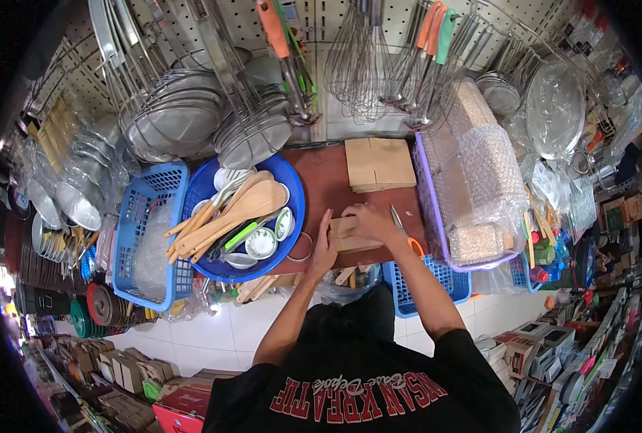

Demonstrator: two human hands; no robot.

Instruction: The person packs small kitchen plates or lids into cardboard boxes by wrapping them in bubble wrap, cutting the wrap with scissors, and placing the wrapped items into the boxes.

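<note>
One carton [358, 245], mid-frame, long axis roughly left-right. Left hand [325, 250]: fingers straight along its left end. Right hand [373, 222]: fingers bent over its top. Grip firmness: can't tell. 1 scissors [397, 218], 1 bowl [297, 189].

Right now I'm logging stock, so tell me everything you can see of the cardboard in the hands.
The cardboard is plain brown, apparently stiff and boxlike. It is by the near edge of the reddish table, left hand against its left side, right hand over its upper part. Whether it is fully folded is unclear.
</note>
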